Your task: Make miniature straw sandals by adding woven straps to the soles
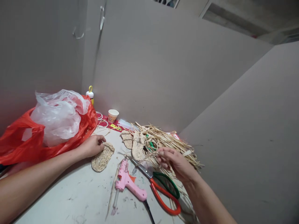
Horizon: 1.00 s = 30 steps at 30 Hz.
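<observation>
My left hand (94,145) is closed on the upper edge of a woven straw sole (102,158), which lies on the table. Over the straw, my right hand (170,158) pinches a thin straw strand (149,154) between thumb and fingers. Two more woven straw pieces, one a long oval sole (138,146) and one a shorter piece (126,138), rest between my hands. Below them lie a pink glue gun (130,182) with a glue stick in its back, and scissors (161,189) with one red and one green handle.
A heap of dry straw (173,143) spreads along the back right. At left sits a red plastic bag (91,124) with a clear bag (58,118) on it. A paper cup (113,115), glue sticks (127,124) and a yellow-looped bottle (90,94) stand or lie behind. Grey walls enclose the table (77,193).
</observation>
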Motion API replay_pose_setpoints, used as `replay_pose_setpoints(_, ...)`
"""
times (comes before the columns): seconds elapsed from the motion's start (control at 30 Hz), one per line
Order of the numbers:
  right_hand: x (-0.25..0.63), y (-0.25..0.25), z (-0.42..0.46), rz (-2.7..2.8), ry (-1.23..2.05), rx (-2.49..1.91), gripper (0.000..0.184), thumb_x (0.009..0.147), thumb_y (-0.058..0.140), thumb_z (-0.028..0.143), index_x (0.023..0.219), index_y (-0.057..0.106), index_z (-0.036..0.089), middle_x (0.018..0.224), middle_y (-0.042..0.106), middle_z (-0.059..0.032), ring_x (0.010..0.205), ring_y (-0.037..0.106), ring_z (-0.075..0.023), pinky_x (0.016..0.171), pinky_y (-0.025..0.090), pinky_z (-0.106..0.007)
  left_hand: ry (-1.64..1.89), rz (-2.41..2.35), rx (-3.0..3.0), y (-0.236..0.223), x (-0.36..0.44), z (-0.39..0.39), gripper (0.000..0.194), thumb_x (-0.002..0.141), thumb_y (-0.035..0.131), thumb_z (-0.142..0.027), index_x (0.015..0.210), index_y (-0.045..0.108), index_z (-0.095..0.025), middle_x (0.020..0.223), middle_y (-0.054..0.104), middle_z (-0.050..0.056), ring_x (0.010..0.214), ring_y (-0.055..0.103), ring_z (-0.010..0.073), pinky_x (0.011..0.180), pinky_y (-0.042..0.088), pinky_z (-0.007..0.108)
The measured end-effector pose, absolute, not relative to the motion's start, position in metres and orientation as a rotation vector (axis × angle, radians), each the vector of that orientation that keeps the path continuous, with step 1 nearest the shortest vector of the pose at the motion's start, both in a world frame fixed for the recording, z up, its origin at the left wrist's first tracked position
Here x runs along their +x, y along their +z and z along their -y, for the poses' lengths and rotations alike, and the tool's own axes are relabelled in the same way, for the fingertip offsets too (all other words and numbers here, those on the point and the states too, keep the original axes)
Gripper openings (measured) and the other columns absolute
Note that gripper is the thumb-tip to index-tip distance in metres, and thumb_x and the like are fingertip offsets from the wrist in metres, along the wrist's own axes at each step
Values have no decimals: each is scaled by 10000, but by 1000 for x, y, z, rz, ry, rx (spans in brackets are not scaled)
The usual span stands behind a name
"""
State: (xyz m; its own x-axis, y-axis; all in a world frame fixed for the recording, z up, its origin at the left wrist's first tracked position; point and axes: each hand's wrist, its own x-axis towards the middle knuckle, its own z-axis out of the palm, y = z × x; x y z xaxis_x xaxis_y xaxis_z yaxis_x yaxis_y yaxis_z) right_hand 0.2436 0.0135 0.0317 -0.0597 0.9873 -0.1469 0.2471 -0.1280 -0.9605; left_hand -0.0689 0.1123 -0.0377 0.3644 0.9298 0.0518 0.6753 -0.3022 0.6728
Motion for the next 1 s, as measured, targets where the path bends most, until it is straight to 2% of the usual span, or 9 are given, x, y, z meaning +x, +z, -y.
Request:
replay_pose_setpoints(0.17, 242, 44, -17, 1129, 1249, -1172, 261, 659, 669, 391, 639, 500, 194, 548, 440, 51, 403, 278, -50, 366, 245, -178, 564, -1427, 2125, -30, -73, -107, 317, 652, 548, -219, 944, 670, -200, 810, 674, 26, 702, 595, 176, 601, 398, 248)
replay_pose_setpoints(0.27, 240, 54, -22, 1052, 1200, -1057, 243, 664, 678, 379, 650, 510, 204, 575, 439, 54, 425, 310, -56, 374, 283, -164, 559, -1471, 2136, -24, -75, -107, 390, 634, 568, -207, 1012, 668, -209, 881, 688, 38, 755, 611, 196, 627, 407, 259)
replay_pose_setpoints(0.37, 237, 61, -25, 1047, 1196, -1039, 197, 684, 694, 340, 680, 560, 197, 587, 499, 45, 441, 379, -58, 402, 333, -165, 671, -1479, 2110, -15, -74, -103, 409, 662, 540, -184, 1055, 654, -190, 950, 688, 49, 753, 612, 188, 656, 426, 265)
replay_pose_setpoints(0.47, 227, 58, -23, 1092, 1255, -1079, 170, 681, 730, 281, 684, 608, 162, 591, 583, 12, 447, 453, -68, 415, 351, -177, 1024, -1333, 1985, 3, -69, -90, 338, 741, 489, -176, 1041, 645, -157, 978, 684, 53, 701, 590, 152, 652, 448, 257)
replay_pose_setpoints(0.53, 216, 50, -19, 1163, 1303, -1110, 172, 687, 737, 272, 671, 620, 147, 578, 612, -3, 446, 481, -76, 422, 355, -182, 1196, -1224, 1929, 16, -64, -76, 324, 805, 485, -232, 1089, 625, -163, 940, 689, 47, 656, 569, 134, 613, 455, 248)
replay_pose_setpoints(0.7, 191, 31, -11, 1392, 1424, -1138, 185, 739, 701, 300, 686, 620, 142, 565, 623, 5, 458, 494, -71, 454, 356, -182, 1146, -794, 2185, 29, -50, -48, 411, 819, 551, -242, 1228, 560, -208, 1140, 649, 84, 715, 584, 119, 667, 487, 257)
replay_pose_setpoints(0.77, 184, 29, -9, 1416, 1449, -1112, 196, 741, 703, 312, 691, 618, 143, 557, 616, 11, 460, 489, -70, 458, 354, -181, 1087, -729, 2217, 25, -46, -47, 336, 829, 544, -228, 1157, 615, -201, 1051, 683, 75, 718, 594, 120, 682, 485, 255)
replay_pose_setpoints(0.87, 179, 29, -8, 1403, 1467, -1075, 223, 731, 715, 340, 685, 616, 146, 553, 616, 12, 446, 476, -69, 452, 352, -185, 1009, -688, 2215, 23, -41, -51, 207, 848, 525, -220, 953, 698, -176, 846, 702, 51, 722, 603, 126, 697, 469, 249)
replay_pose_setpoints(1.0, 180, 29, -11, 1319, 1461, -1055, 242, 735, 716, 368, 713, 619, 147, 588, 635, 0, 448, 476, -73, 460, 354, -191, 907, -709, 2116, 35, -36, -58, 158, 829, 538, -223, 790, 679, -162, 721, 645, 17, 657, 546, 113, 632, 427, 237)
